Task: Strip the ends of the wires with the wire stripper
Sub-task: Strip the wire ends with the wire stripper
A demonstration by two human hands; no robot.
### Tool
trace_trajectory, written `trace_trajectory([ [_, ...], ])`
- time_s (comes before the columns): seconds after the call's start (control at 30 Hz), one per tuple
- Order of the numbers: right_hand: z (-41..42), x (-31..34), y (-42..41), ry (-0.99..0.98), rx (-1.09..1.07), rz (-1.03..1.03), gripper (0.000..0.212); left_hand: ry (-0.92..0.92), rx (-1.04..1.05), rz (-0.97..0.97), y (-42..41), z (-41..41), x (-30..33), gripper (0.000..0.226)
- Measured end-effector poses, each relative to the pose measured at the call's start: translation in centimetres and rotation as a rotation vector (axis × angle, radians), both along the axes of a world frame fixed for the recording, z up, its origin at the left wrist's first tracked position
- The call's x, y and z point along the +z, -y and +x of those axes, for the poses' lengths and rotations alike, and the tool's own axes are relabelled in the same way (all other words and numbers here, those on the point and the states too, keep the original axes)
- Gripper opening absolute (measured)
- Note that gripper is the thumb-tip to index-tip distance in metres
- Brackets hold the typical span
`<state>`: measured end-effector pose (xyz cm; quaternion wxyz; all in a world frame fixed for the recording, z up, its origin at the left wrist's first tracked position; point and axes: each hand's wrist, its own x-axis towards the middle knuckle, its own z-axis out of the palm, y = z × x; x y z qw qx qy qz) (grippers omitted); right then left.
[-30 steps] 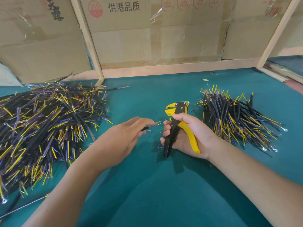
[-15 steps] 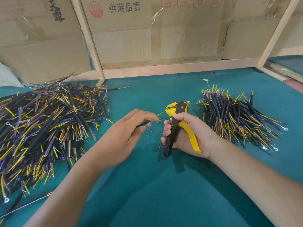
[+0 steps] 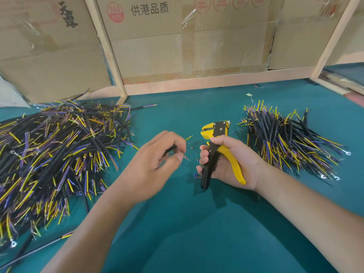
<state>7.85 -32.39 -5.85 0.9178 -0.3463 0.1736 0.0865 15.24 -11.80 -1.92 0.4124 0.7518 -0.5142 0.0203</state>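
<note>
My right hand (image 3: 228,162) grips a yellow and black wire stripper (image 3: 216,148) by its handles, jaws pointing away from me, over the green table (image 3: 187,223). My left hand (image 3: 155,162) pinches a short black wire (image 3: 173,147) between thumb and fingers; its yellow end sticks out toward the stripper's jaws, a short gap apart. A large heap of black, yellow and blue wires (image 3: 49,158) lies at the left. A smaller pile of wires (image 3: 285,140) lies to the right of the stripper.
Small bits of stripped insulation (image 3: 194,147) are scattered between my hands. Cardboard boxes (image 3: 177,46) and wooden frame posts (image 3: 106,50) stand along the back edge. A few loose wires (image 3: 39,249) lie near the front left.
My left hand has drawn back a little to the left and turned the wire, so its yellow end now points up and right. The right hand and stripper have stayed in place.
</note>
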Motion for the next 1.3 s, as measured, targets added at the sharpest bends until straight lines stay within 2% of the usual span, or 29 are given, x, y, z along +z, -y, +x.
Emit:
trace_trajectory([
  [0.23,0.1,-0.4,0.0,0.008,-0.003,0.016,0.026,0.016,0.142,-0.084,0.3,-0.2,-0.3,0.013],
  [0.4,0.3,-1.0,0.2,0.024,0.003,0.010,0.028,-0.163,0.102,-0.114,0.5,-0.3,-0.9,0.024],
  [0.63,0.5,-1.1,-0.2,0.058,0.014,-0.037,0.022,0.065,0.287,-0.108,0.4,-0.1,-1.4,0.017],
  [0.8,0.3,-0.5,-0.5,0.058,-0.003,-0.075,0.018,0.065,0.313,-0.109,0.2,0.1,-1.3,0.024],
  [0.93,-0.5,0.1,-1.1,0.086,-0.031,-0.114,0.022,0.111,0.342,-0.111,0.3,0.1,-1.2,0.019],
  [1.03,-1.1,0.7,-1.5,0.112,-0.046,-0.190,0.016,0.101,0.362,-0.124,0.1,0.4,-1.0,0.015],
  [1.2,-2.4,1.6,-2.2,0.130,0.099,-0.339,0.023,0.061,0.349,-0.168,0.1,0.7,-0.7,0.014],
  [1.3,-2.9,1.7,-2.7,0.143,0.138,-0.318,0.019,0.066,0.298,-0.180,-0.1,0.5,-0.5,0.017],
])
